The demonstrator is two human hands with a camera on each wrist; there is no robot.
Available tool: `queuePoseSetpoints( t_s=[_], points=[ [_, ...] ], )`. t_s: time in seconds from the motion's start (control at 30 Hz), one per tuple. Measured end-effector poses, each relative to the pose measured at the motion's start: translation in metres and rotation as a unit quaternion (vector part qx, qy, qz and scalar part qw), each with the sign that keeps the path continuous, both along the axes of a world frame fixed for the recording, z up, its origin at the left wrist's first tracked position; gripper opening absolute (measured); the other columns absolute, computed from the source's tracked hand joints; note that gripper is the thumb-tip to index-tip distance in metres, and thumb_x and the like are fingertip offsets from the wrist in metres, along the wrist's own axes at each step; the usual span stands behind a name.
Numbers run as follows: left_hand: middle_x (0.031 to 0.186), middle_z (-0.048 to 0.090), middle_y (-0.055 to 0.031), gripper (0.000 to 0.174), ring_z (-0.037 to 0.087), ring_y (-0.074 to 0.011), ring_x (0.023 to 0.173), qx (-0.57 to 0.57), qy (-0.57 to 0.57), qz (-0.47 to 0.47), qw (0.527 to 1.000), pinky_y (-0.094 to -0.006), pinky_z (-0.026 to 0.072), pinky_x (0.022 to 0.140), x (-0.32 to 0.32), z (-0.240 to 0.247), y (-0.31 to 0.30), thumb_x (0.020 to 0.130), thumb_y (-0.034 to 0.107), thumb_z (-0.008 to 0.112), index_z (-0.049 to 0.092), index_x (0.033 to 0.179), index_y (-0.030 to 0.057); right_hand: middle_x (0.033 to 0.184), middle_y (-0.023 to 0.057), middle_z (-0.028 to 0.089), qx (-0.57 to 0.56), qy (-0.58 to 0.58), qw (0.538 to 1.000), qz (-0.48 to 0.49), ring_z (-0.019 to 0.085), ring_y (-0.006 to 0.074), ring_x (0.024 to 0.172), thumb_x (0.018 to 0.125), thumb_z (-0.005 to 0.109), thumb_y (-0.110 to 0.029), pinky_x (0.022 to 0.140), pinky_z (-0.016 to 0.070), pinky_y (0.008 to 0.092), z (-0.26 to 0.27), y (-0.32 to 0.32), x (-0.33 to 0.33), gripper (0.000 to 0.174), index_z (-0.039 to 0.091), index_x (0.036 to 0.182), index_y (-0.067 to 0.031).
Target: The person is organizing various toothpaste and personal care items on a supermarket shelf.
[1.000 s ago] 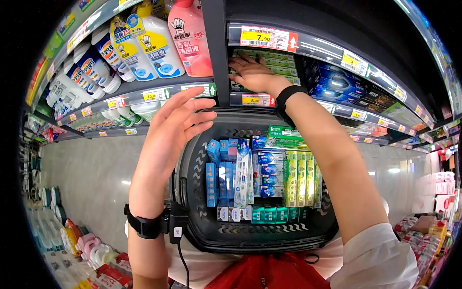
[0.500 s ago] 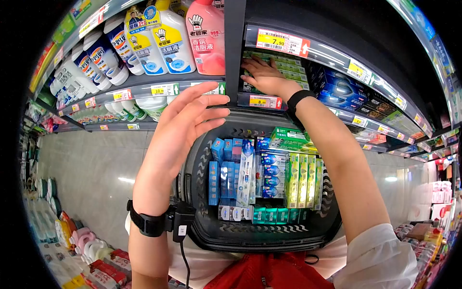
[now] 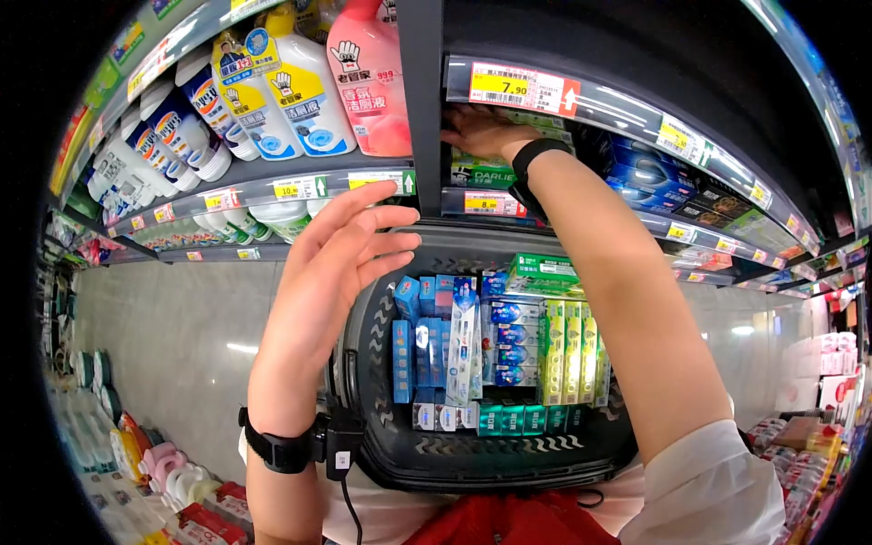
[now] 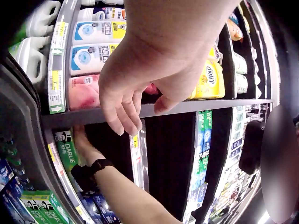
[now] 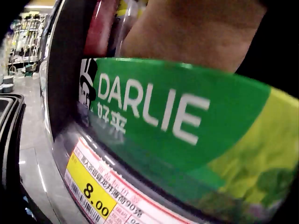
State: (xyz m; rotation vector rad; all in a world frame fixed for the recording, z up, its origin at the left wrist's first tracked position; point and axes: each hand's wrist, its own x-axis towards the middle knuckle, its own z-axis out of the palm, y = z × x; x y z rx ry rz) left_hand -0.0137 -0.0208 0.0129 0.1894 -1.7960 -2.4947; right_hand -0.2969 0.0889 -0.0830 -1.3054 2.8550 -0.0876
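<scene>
My right hand (image 3: pixel 486 136) reaches into the shelf bay above the 8.00 price tag, at the green Darlie boxes (image 3: pixel 483 174). In the right wrist view a Darlie box (image 5: pixel 154 105) stands at the shelf front with the back of the hand (image 5: pixel 191 32) behind it; the fingers are hidden there. My left hand (image 3: pixel 327 272) hangs in the air over the basket's left side, fingers loosely bent and holding nothing; the left wrist view shows this hand (image 4: pixel 145 70) too. Below, the black basket (image 3: pixel 377 436) holds rows of blue, teal and yellow-green boxes (image 3: pixel 570 354).
Left of the black shelf divider (image 3: pixel 427 100) stand a pink bottle (image 3: pixel 371 82) and white-and-yellow bottles (image 3: pixel 313 91). Dark blue boxes (image 3: pixel 647 163) lie right of my right hand. A shelf edge with a 7.90 tag (image 3: pixel 509 86) runs above it.
My right hand has gone deeper into the bay, its fingers less visible, and the front Darlie box now shows below it. The head view has shifted slightly; my left hand keeps its pose.
</scene>
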Motion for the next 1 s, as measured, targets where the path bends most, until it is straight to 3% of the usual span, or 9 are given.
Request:
queuePoseSetpoints(
  t_s=[0.2, 0.33, 0.53, 0.77, 0.83, 1.0],
  points=[
    [0.106, 0.056, -0.0144, 0.039, 0.057, -0.0193, 0.094, -0.001, 0.016, 0.001, 1.000, -0.0297, 0.0451, 0.083, -0.001, 0.001, 0.001, 0.088, 0.021, 0.048, 0.045, 0.119, -0.0016, 0.135, 0.0093, 0.033, -0.064, 0.049, 0.997, 0.021, 0.026, 0.0249, 0.128, 0.091, 0.025, -0.047, 0.106, 0.0143, 0.0412, -0.021, 0.004, -0.009, 0.054, 0.033, 0.132, -0.0129],
    [0.106, 0.056, -0.0147, 0.039, 0.057, -0.0194, 0.094, 0.000, 0.015, -0.002, 1.000, -0.0299, 0.0450, 0.084, 0.001, 0.001, 0.002, 0.088, 0.021, 0.047, 0.044, 0.119, -0.0018, 0.134, 0.0098, 0.035, -0.046, -0.008, 0.999, 0.007, 0.028, 0.0235, 0.127, 0.091, 0.024, -0.046, 0.106, 0.0156, 0.0411, -0.004, 0.005, 0.000, 0.053, 0.035, 0.130, -0.0122],
    [0.106, 0.056, -0.0146, 0.037, 0.057, -0.0198, 0.094, 0.006, 0.018, -0.001, 1.000, -0.0299, 0.0450, 0.084, 0.004, 0.004, 0.000, 0.088, 0.020, 0.046, 0.044, 0.119, -0.0020, 0.133, 0.0106, 0.037, -0.095, -0.004, 0.995, 0.010, 0.031, 0.0244, 0.125, 0.091, 0.024, -0.046, 0.106, 0.0156, 0.0413, -0.009, 0.004, -0.003, 0.053, 0.035, 0.131, -0.0124],
    [0.105, 0.057, -0.0144, 0.035, 0.057, -0.0202, 0.094, 0.016, 0.014, -0.003, 1.000, -0.0299, 0.0450, 0.083, 0.002, 0.002, 0.003, 0.088, 0.018, 0.046, 0.045, 0.118, -0.0021, 0.132, 0.0126, 0.039, -0.070, 0.000, 0.998, 0.001, 0.031, 0.0259, 0.125, 0.091, 0.024, -0.047, 0.106, 0.0158, 0.0424, 0.000, 0.006, 0.004, 0.054, 0.035, 0.130, -0.0122],
    [0.105, 0.057, -0.0143, 0.035, 0.057, -0.0202, 0.094, 0.015, 0.012, 0.001, 1.000, -0.0299, 0.0452, 0.083, 0.002, 0.001, 0.003, 0.088, 0.018, 0.046, 0.045, 0.117, -0.0022, 0.135, 0.0141, 0.034, -0.055, -0.031, 0.998, 0.005, 0.032, 0.0291, 0.124, 0.089, 0.030, -0.049, 0.103, 0.0247, 0.0404, 0.001, 0.006, 0.001, 0.058, 0.039, 0.128, -0.0083],
    [0.104, 0.057, -0.0140, 0.035, 0.058, -0.0201, 0.093, 0.014, 0.010, 0.002, 1.000, -0.0298, 0.0453, 0.083, 0.002, 0.001, 0.003, 0.088, 0.018, 0.046, 0.045, 0.118, -0.0021, 0.133, 0.0142, 0.036, -0.068, 0.005, 0.998, 0.014, 0.035, 0.0299, 0.122, 0.089, 0.031, -0.050, 0.101, 0.0280, 0.0415, 0.003, 0.003, 0.001, 0.057, 0.041, 0.127, -0.0081]
  ],
)
